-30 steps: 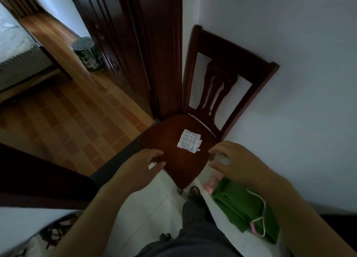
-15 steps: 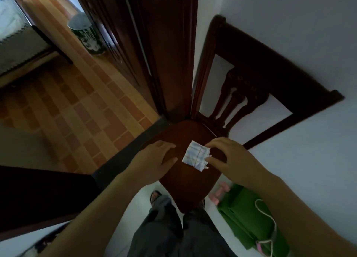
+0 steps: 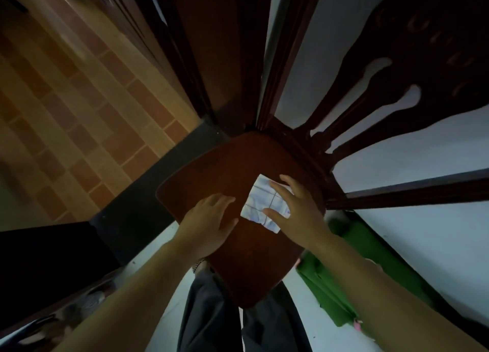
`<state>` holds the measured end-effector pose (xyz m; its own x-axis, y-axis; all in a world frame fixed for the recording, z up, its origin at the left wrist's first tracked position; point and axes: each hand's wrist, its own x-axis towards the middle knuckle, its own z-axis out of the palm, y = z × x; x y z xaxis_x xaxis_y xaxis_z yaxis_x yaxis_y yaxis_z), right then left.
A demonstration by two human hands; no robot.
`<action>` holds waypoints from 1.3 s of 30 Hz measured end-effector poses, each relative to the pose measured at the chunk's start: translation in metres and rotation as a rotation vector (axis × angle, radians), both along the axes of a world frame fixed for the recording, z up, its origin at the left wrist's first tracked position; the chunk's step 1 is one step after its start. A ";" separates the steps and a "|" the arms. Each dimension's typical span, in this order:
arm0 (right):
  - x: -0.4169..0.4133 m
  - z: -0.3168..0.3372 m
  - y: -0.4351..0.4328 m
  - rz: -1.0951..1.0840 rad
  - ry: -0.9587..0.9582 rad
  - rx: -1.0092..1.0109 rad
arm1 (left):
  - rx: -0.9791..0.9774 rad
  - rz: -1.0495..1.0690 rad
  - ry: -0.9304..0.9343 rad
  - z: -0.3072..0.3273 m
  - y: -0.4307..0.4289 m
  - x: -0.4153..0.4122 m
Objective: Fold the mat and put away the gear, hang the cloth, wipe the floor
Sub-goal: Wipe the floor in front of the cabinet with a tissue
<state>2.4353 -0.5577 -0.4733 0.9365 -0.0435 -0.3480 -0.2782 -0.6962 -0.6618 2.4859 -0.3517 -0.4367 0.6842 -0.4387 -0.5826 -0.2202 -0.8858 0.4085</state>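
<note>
The cloth (image 3: 260,206) lies folded on the chair (image 3: 238,259) seat. The right hand (image 3: 296,211) spreads wide open on top of it — fingers on the cloth, not closed round it. The left hand (image 3: 209,224) rests flat and open just beside, holding nothing.

Hidden and cut off — dim corner by the chair

My right hand (image 3: 296,211) covers the far right part of the folded cloth (image 3: 260,206); whether my fingers pinch it or only rest on it I cannot tell. The chair (image 3: 238,166) back runs off the top right edge. My right forearm hides much of the green mat (image 3: 352,272) — its pink-corded end is blurred.
</note>
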 end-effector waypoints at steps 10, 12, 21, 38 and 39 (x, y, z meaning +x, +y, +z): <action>0.005 -0.146 0.030 -0.063 0.020 -0.161 | 0.048 -0.030 0.014 -0.094 0.009 0.016; 0.004 -0.161 0.034 -0.039 0.110 -0.255 | 0.051 -0.021 0.023 -0.105 0.010 0.017; -0.006 -0.192 0.045 -0.003 0.102 -0.460 | 0.076 -0.011 0.084 -0.137 0.022 0.005; -0.049 -0.079 0.023 -0.387 0.061 0.093 | -0.078 -0.107 0.090 -0.035 0.001 0.016; -0.054 -0.058 0.023 -0.448 0.050 0.107 | -0.079 -0.143 0.088 -0.020 0.001 0.016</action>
